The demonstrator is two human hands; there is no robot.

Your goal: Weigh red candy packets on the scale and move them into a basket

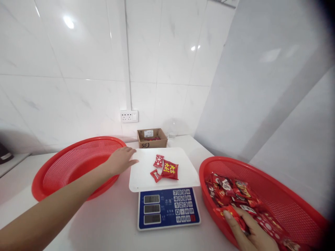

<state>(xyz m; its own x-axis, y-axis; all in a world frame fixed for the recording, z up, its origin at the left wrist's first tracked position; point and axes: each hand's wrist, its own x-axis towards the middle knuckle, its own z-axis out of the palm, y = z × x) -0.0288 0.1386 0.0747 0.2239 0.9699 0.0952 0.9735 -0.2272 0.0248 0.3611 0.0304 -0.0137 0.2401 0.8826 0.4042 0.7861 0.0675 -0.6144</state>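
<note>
My left hand [120,160] has its fingers stretched out at the left edge of the white weighing pan [142,174], with nothing in its grasp; whether it touches the pan I cannot tell. On the pan lie a larger red packet with yellow characters [170,169], a red packet with white dots [158,160] and a small red candy [156,175]. Over the right red basket [213,162], my right hand [250,230] pinches a red snack packet [227,211] between thumb and fingers. Many wrapped red snacks [239,190] fill that basket.
A blue scale panel [167,209] with keys and displays faces me below the pan. At the left stands another red mesh basket [62,157], partly behind my forearm. A small cardboard box [153,143] sits at the back, near a wall socket [129,116].
</note>
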